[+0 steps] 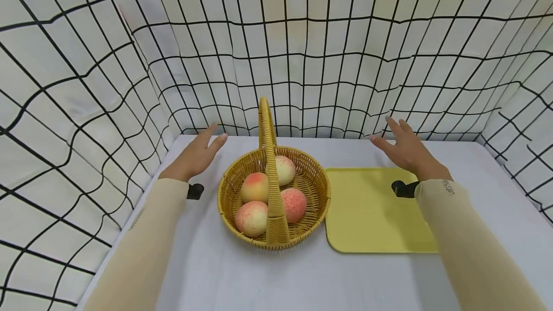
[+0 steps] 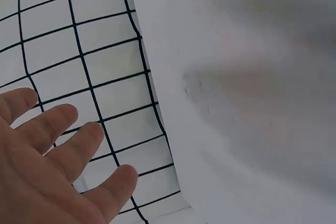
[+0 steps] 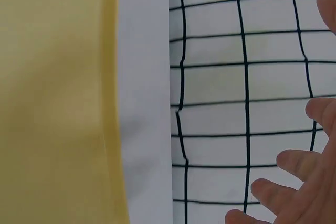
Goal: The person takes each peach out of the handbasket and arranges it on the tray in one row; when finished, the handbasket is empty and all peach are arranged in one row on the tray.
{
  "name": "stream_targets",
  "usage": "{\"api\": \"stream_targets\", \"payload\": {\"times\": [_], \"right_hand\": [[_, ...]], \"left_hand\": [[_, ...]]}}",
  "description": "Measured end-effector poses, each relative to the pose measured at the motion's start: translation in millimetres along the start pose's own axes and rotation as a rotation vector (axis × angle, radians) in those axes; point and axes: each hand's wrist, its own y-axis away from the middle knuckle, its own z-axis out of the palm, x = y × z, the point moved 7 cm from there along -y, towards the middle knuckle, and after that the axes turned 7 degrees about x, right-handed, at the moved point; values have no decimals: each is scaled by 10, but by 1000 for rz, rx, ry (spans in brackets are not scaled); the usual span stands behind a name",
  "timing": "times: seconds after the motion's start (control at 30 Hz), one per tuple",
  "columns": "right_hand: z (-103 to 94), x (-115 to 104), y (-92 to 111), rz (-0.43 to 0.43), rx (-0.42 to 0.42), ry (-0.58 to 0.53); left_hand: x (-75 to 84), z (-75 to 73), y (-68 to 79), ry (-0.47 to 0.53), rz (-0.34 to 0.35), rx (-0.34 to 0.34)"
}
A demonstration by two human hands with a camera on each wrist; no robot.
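In the head view a woven basket (image 1: pixel 319 176) with a tall arched handle (image 1: pixel 270 167) stands at the middle of the table. Several peaches lie in it, among them a red one (image 1: pixel 294 205), a yellow-orange one (image 1: pixel 254 187) and a pale speckled one (image 1: pixel 251 219). My left hand (image 1: pixel 196 155) is held to the left of the basket, fingers spread and holding nothing. Over the far right part of a yellow tray (image 1: pixel 371 212) hovers my right hand (image 1: pixel 408 150), its fingers also apart with nothing in them. Both wrist views show the spread fingers (image 2: pixel 118 187) against the grid backdrop.
The white table (image 1: pixel 302 277) is bordered at the back and sides by white cloth walls with a black grid (image 1: pixel 337 71). The tray lies flat, close against the basket's right side. Each wrist carries a small black device (image 1: pixel 195 191).
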Motion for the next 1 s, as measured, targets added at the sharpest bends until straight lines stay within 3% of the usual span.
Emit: {"api": "stream_targets", "payload": {"times": [0.13,0.53,0.8,1.0], "right_hand": [[140,-309,81,-78,7,-79],[677,-1109,323,-252,-72,-307],[983,-1493,476,-348,-157,-413],[1043,-1649,581,-403,-148,-429]], "left_hand": [[-47,71,142,127,-29,-29],[-152,284,521,331,-29,-38],[-206,355,707,371,-33,-58],[-218,425,808,398,-33,-59]]}}
